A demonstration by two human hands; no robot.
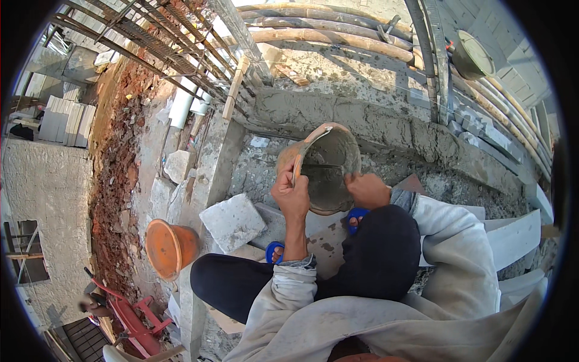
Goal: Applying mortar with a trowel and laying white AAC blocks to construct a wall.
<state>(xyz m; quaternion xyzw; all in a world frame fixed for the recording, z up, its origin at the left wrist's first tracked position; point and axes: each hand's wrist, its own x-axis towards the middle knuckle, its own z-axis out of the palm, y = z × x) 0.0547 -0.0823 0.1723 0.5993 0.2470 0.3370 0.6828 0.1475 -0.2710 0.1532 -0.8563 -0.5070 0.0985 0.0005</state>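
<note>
A worn orange bucket [288, 158], its inside smeared with grey mortar, stands tilted in front of me with its rim broken at the top. My left hand [291, 192] is closed on the left side of its rim. My right hand [367, 189] makes a fist at the bucket's right edge, around what looks like the handle of a trowel [322, 170]. The dark flat blade lies inside against the mortar; the handle is hidden by my fingers. Beyond the bucket runs a low course coated with wet mortar [374, 123].
Near my left knee are a pale block [233, 222] and a second orange bucket [163, 248]. Rusty rebar [163, 45] juts out at upper left, above a red-soil trench [120, 151]. Bamboo poles [325, 37] lie at the back. A red wheelbarrow [134, 323] stands at lower left.
</note>
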